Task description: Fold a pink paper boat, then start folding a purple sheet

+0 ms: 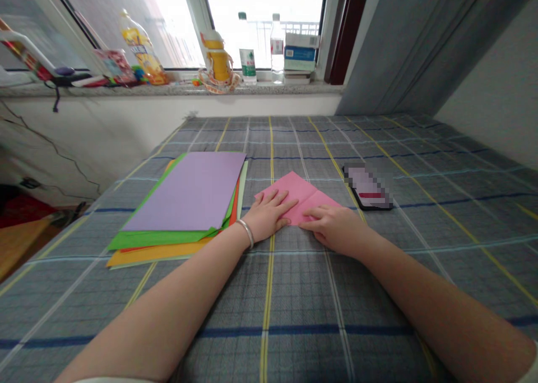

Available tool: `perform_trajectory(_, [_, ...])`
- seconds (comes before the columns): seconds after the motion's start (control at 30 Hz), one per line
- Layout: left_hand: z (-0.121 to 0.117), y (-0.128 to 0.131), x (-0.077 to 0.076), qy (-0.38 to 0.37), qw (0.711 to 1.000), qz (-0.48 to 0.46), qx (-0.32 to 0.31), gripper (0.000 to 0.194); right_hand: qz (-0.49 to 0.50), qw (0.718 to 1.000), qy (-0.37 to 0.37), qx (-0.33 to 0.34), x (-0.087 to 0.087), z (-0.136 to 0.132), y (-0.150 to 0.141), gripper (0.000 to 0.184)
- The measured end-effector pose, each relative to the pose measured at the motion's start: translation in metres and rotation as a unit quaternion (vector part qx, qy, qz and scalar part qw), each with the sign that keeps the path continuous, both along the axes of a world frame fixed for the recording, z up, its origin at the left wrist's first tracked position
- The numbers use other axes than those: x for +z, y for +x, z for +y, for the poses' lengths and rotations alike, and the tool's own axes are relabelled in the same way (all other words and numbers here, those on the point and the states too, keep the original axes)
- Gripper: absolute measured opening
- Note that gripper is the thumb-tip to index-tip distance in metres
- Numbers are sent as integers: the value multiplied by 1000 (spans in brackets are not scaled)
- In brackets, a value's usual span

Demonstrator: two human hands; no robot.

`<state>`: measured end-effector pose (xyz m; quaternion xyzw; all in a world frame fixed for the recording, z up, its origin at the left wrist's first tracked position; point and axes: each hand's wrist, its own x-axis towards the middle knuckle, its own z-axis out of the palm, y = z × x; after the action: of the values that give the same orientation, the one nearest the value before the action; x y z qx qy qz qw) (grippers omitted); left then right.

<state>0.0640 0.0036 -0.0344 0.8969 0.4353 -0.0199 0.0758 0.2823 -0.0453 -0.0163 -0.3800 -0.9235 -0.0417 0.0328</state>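
Folded sheet (300, 189): matt pink paper, lying under the left hand (267, 215) and right hand (332, 229)
Paper stack (180, 195): matt coloured paper, lying beside the left hand
Bangle (246, 232): shiny metal, gleaming behind the left hand
Checked cover (290, 310): woven cloth, lying beneath both hands

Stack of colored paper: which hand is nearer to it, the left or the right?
Left. The left hand lies just beside the stack, on its right in view; the right hand is farther away, past the left hand, on the pink paper.
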Motion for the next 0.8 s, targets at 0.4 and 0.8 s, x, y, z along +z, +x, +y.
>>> perform_trajectory(0.4, [0, -6, 4, -8, 1000, 6, -20, 46, -20, 997, -20, -72, 13, -7, 9, 30])
perform_trajectory(0.8, [0, -10, 7, -12, 999, -13, -32, 43, -49, 992, -7, -114, 16, -10, 23, 28])
